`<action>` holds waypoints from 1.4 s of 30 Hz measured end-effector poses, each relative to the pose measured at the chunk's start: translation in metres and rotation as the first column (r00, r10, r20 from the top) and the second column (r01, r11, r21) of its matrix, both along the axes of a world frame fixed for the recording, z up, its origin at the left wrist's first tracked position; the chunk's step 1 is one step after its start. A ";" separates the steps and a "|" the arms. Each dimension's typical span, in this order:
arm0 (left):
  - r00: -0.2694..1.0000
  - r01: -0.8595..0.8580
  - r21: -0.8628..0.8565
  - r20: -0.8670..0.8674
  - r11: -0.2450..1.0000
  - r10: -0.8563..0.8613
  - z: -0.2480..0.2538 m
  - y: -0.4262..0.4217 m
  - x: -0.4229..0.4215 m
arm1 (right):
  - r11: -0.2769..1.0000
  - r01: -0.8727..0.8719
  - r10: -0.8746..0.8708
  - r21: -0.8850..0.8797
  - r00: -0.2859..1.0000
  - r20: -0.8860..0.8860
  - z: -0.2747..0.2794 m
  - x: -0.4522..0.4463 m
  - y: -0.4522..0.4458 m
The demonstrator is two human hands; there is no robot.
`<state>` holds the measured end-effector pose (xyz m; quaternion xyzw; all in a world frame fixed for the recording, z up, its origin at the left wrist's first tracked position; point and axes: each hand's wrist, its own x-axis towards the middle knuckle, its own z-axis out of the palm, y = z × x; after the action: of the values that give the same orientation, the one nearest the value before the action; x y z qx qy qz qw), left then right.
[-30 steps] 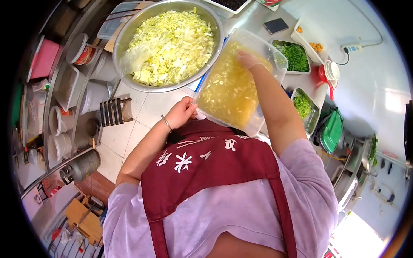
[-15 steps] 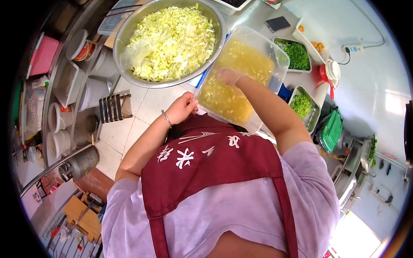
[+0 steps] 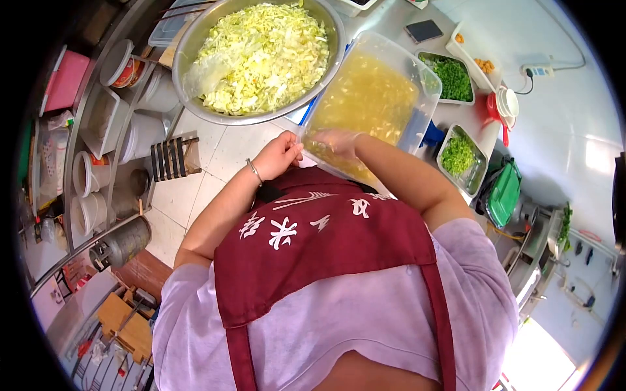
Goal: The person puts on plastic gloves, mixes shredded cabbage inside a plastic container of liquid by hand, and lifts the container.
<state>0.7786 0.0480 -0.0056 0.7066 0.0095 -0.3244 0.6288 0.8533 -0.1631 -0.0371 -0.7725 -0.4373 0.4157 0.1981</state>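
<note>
A clear plastic tub [image 3: 422, 117] holds yellowish liquid with pale shreds in it. My left hand [image 3: 280, 153], with a bracelet at the wrist, has its fingers closed on the tub's near left corner. My right hand [image 3: 336, 143], in a thin clear glove, dips into the liquid near the same corner; its fingers are blurred under the surface. Up and left of the tub stands a big metal bowl [image 3: 181, 73] heaped with shredded cabbage [image 3: 261, 58], and a piece of clear plastic film lies on its left part.
Right of the tub stand metal trays of dark chopped greens [image 3: 451, 77] and lighter greens [image 3: 458, 156], a white tray [image 3: 466, 55], a phone [image 3: 424, 30] and a red-handled container [image 3: 501, 107]. Shelves with buckets [image 3: 91, 176] line the left side.
My right hand has moved through the liquid from the tub's far side toward its near left corner. My left hand stays at the corner.
</note>
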 end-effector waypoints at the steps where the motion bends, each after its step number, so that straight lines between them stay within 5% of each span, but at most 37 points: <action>1: 1.000 -0.014 -0.018 0.013 1.000 0.014 -0.001 0.000 0.000 | 0.996 0.086 -0.083 0.032 0.993 -0.087 0.008 -0.001 -0.002; 5: 1.000 -0.011 -0.016 0.015 1.000 0.011 -0.002 0.001 0.000 | 0.988 0.121 -0.112 0.096 0.989 -0.094 0.007 -0.003 -0.006; 8: 1.000 -0.008 -0.009 0.020 1.000 0.008 -0.003 0.001 0.000 | 0.887 0.461 -0.391 0.031 0.785 -0.480 0.000 -0.004 -0.003; 10: 1.000 -0.004 -0.013 0.009 1.000 0.004 -0.002 0.001 0.000 | 0.973 0.117 -0.083 0.199 0.981 -0.174 0.041 -0.002 0.001; 11: 1.000 -0.002 -0.013 0.010 1.000 0.003 -0.001 0.001 0.000 | 0.973 0.118 -0.084 0.199 0.981 -0.174 0.052 -0.006 0.007; 12: 1.000 0.010 -0.006 -0.010 1.000 -0.010 0.001 0.001 0.001 | 0.861 0.507 -0.446 -0.036 0.719 -0.533 0.060 -0.012 0.017; 13: 0.999 0.022 0.001 -0.030 1.000 -0.022 0.002 0.001 0.001 | 0.611 0.693 -0.688 -0.384 0.224 -0.690 0.064 -0.015 0.023; 19: 1.000 -0.004 -0.001 0.014 1.000 0.004 0.002 -0.001 0.001 | 0.715 0.687 -0.459 -0.128 0.324 -0.827 0.022 -0.020 0.018; 26: 1.000 -0.028 -0.055 -0.015 0.998 0.027 -0.005 0.000 -0.001 | 0.705 0.677 -0.496 -0.214 0.254 -0.830 0.047 -0.018 0.009; 28: 0.999 -0.039 -0.062 -0.006 0.997 0.039 -0.004 -0.001 -0.002 | 0.540 0.769 -0.671 -0.342 0.148 -0.727 0.046 -0.017 0.004; 32: 0.999 -0.036 -0.040 -0.005 0.999 0.036 -0.002 -0.001 -0.002 | 0.487 0.789 -0.714 -0.374 0.114 -0.690 0.068 0.002 -0.023; 38: 1.000 -0.024 -0.026 0.015 0.999 0.025 0.000 0.000 -0.001 | 0.459 0.882 -0.706 -0.112 0.285 -0.649 0.129 0.038 -0.031; 42: 1.000 0.014 0.000 -0.004 1.000 -0.014 0.004 0.000 0.000 | 0.481 0.823 -0.663 0.301 0.566 -0.490 0.158 0.077 -0.005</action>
<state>0.7787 0.0475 -0.0015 0.7059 0.0057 -0.3302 0.6266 0.9301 -0.1684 0.1214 -0.7301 -0.1077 0.2717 0.6177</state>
